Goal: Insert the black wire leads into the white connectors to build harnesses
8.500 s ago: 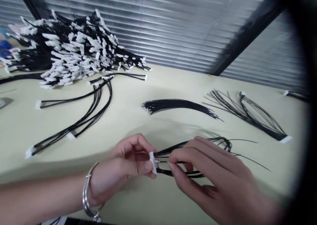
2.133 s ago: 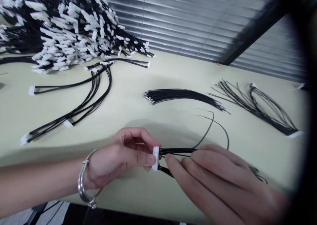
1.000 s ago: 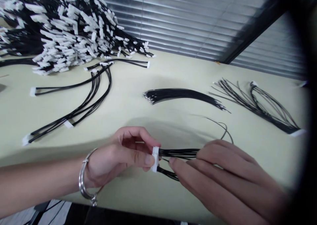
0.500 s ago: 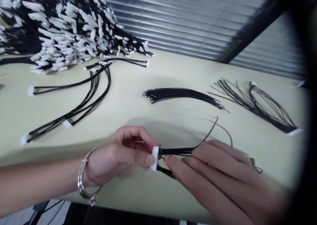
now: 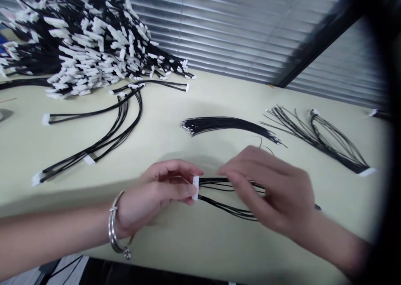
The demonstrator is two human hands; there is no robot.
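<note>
My left hand pinches a white connector housing between thumb and fingers, low in the middle of the view. Black wires run from the connector to the right in an upper and a lower group. Over these wires is my right hand, slightly blurred, thumb tip close against the index finger. Whatever lies in that pinch is hidden. Thin wire ends poke out above the right knuckles.
A bundle of loose black wires with metal tips lies behind my hands. On the right is a partly wired harness. Harnesses with white connectors lie left, before a large heap of harnesses. Window blinds stand behind the table.
My right hand has drawn back from the connector's wire side and risen, its fingertips now above the wires. My left hand keeps its hold on the connector. The view has shifted slightly.
</note>
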